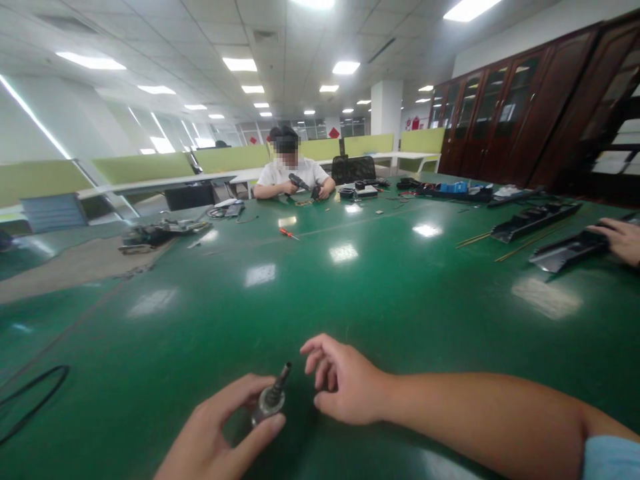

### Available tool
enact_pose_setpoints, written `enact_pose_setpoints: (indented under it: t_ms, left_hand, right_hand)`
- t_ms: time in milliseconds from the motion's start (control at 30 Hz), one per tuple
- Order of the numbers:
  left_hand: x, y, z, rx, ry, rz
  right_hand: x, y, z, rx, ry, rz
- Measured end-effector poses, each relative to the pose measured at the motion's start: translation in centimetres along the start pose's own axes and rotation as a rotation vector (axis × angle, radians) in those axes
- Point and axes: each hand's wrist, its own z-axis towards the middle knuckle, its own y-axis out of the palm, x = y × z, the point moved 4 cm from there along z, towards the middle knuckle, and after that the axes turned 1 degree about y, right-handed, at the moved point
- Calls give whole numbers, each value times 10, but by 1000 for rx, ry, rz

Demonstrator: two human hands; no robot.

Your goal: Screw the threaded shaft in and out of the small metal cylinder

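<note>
Near the front of the green table, my left hand (220,427) grips a metal shaft part (273,397) between thumb and fingers. The part has a round, silvery body and a thin dark stem that tilts up and to the right. Its lower end is hidden by my fingers. Just right of the stem, my right hand (343,383) hovers with its fingers loosely curled and apart from the thumb. Nothing shows between them, and a small gap separates them from the part.
The green table (380,300) fills the foreground. A black cable (45,393) loops at the left, and an orange screwdriver (287,233) lies further back. Opposite, a person (290,170) holds a power drill (299,181). Another person's hand (623,240) rests on a black metal housing (570,250) at right.
</note>
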Motion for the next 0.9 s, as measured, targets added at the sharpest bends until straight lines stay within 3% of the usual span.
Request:
enact_pose_setpoints:
  t_ms: [67, 167, 433, 567, 900]
  left_hand:
    - [7, 13, 21, -95, 14, -47]
    - [7, 29, 34, -146, -15, -124]
    - [-25, 43, 21, -76, -40, -156]
    - [-20, 48, 18, -57, 5, -136]
    - [-7, 53, 13, -97, -28, -193]
  right_hand:
    - [0, -1, 0, 35, -5, -2]
    - [2, -3, 1, 90, 5, 4]
    - [1, -3, -1, 60, 80, -10]
    - [-3, -3, -6, 50, 126, -16]
    - [-10, -5, -6, 36, 112, -180]
